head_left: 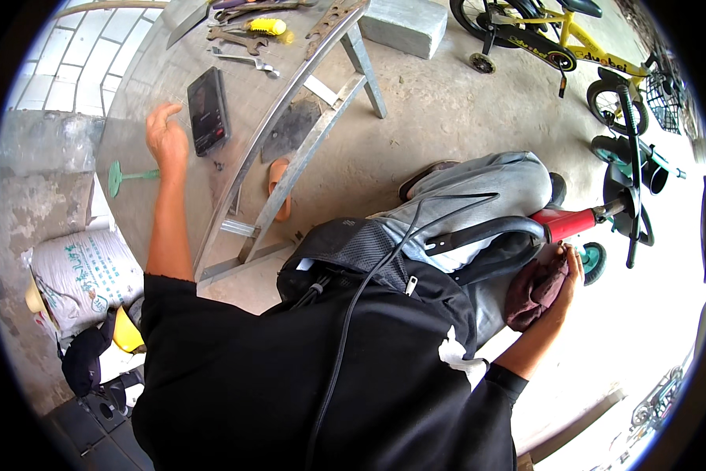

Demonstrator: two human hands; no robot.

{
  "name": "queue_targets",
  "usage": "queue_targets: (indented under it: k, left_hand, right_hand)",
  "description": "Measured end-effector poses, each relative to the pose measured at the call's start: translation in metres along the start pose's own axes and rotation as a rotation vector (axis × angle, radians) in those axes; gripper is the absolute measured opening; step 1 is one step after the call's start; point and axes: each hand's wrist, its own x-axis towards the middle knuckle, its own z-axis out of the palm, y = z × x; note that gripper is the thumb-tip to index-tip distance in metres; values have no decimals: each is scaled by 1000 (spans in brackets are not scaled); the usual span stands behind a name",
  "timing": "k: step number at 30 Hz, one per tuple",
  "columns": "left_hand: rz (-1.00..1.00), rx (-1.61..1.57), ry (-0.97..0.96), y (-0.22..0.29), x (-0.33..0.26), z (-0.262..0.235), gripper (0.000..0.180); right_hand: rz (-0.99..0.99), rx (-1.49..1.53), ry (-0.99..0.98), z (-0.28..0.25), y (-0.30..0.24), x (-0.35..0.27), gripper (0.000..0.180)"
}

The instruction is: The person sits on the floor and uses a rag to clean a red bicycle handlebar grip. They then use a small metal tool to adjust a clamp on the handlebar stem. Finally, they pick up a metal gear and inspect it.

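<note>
My left hand (pixel 167 140) hovers at or rests on the metal-topped table (pixel 125 224), its fingers loosely bent with nothing seen in them. Just right of it lies a black phone (pixel 208 111) with its screen lit. Beside the wrist is a green flat-ended piece (pixel 129 177). Out to the right, my right hand (pixel 573 273) is closed on a crumpled dark maroon cloth (pixel 536 294), close to a small green wheel (pixel 593 261). A red frame (pixel 569 225) with a bent black bar (pixel 486 233) lies against my grey-trousered legs.
Wrenches (pixel 239 41) and a yellow-handled tool (pixel 267 27) lie at the table's far end. A grey block (pixel 404 27) stands beyond it. Yellow children's bikes (pixel 581 39) are at the far right. A white sack (pixel 86 275) stands at left; a black cable (pixel 345 314) crosses my front.
</note>
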Motion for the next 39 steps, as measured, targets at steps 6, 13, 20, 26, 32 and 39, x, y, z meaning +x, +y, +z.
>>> queue_targets:
  k: [6,13,20,26,32,39]
  left_hand:
    - [-65,6,81,6,-47,-5,28]
    - [-106,-40,101,23,-68,-11,27]
    - [-140,-119,72,26,-72,-9,27]
    - [-152,-131,7,39,-68,-12,31]
    - [-24,30,-92,36,-58,-6,36]
    - [-189,16,53,22,-7,-2,45]
  right_hand:
    - [-5,28,-62,-6,5,5,19]
    - [8,81,-50,-8,8,8,17]
    - [-28,58,-58,-5,5,4,18]
    - [-19,62,-71,-3,1,0,19]
    - [-80,40,-49,-10,11,9,19]
    - [-73,23,0,-7,9,6,19]
